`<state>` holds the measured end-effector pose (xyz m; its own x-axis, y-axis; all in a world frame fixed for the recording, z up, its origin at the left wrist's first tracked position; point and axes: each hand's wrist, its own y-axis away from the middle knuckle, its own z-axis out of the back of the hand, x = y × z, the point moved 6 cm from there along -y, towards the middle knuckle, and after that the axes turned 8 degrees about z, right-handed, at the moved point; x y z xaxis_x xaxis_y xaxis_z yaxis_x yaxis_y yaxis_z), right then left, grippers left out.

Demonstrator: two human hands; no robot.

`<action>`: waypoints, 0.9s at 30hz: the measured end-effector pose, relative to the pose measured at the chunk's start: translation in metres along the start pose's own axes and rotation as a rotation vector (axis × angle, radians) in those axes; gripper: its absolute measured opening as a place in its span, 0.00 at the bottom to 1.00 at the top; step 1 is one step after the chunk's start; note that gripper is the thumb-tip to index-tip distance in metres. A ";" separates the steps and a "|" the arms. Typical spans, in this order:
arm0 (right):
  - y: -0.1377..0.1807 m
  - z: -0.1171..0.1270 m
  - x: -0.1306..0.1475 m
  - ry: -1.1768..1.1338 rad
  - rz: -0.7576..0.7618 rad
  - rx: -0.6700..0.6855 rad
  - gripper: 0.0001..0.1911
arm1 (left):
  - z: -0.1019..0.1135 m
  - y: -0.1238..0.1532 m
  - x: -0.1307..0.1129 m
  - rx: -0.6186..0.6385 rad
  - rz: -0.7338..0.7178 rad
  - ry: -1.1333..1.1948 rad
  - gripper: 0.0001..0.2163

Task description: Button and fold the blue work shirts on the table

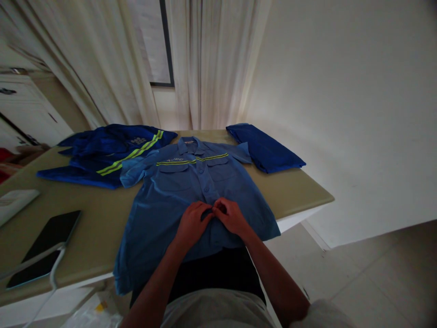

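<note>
blue shirt [191, 191] front pinched by left hand [192, 224] and right hand [232, 215].

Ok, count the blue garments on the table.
3: light blue short-sleeved shirt at centre; crumpled dark blue striped garment back-left; folded dark blue garment back-right. That heap may hide more.

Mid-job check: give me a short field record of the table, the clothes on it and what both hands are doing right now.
surface: beige table
main item: blue shirt, flat, front up, collar far from the person, hem over the near edge
left hand: pinching the shirt's button strip, low on the front
right hand: pinching the same strip, touching the left hand
far left: darker blue clothing in a heap, yellow-green stripes
far right: folded blue garment
near left: dark tablet, lying flat
</note>
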<state>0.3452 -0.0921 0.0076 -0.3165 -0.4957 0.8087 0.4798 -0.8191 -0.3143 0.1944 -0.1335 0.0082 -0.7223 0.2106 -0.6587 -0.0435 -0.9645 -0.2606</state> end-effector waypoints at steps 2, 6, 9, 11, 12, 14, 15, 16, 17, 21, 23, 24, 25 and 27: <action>0.000 -0.001 0.001 0.012 0.010 0.010 0.03 | -0.001 0.000 0.001 0.007 0.000 0.009 0.06; 0.000 -0.002 0.002 0.026 0.012 0.024 0.05 | -0.002 0.000 0.000 0.016 0.018 0.022 0.09; 0.000 -0.002 0.002 0.023 0.008 0.027 0.06 | 0.000 0.001 0.000 0.003 0.038 0.024 0.08; 0.000 -0.002 0.003 0.014 0.012 0.027 0.06 | 0.002 0.000 0.001 -0.007 0.056 0.039 0.07; 0.001 -0.002 0.003 0.007 0.015 0.027 0.06 | 0.003 0.000 0.002 -0.007 0.065 0.056 0.07; 0.001 -0.001 0.003 -0.010 0.014 0.016 0.05 | 0.004 -0.001 0.003 0.014 0.078 0.109 0.06; 0.001 0.000 0.003 -0.018 0.012 0.008 0.05 | 0.004 -0.002 0.004 0.032 0.082 0.138 0.05; 0.001 0.001 0.003 -0.024 0.009 0.001 0.05 | 0.004 -0.003 0.004 0.050 0.086 0.165 0.05; 0.001 0.002 0.003 -0.030 0.007 -0.003 0.04 | 0.005 -0.003 0.004 0.065 0.090 0.186 0.05; 0.000 0.001 0.003 -0.042 0.010 0.024 0.05 | 0.004 -0.004 0.006 0.083 0.096 0.191 0.06; -0.001 0.000 0.003 -0.032 0.015 0.040 0.06 | 0.002 -0.003 0.006 0.080 0.091 0.155 0.06; -0.001 0.000 0.003 -0.018 0.019 0.045 0.06 | 0.001 -0.003 0.007 0.076 0.086 0.134 0.06; -0.001 -0.001 0.003 0.000 0.023 0.049 0.06 | 0.000 -0.002 0.007 0.073 0.081 0.112 0.06; 0.000 -0.002 0.003 0.041 0.030 0.057 0.06 | -0.002 -0.001 0.007 0.075 0.068 0.072 0.06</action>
<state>0.3428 -0.0943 0.0092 -0.3340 -0.5324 0.7778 0.5352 -0.7864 -0.3084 0.1909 -0.1305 0.0031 -0.6741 0.1530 -0.7226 -0.0498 -0.9855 -0.1622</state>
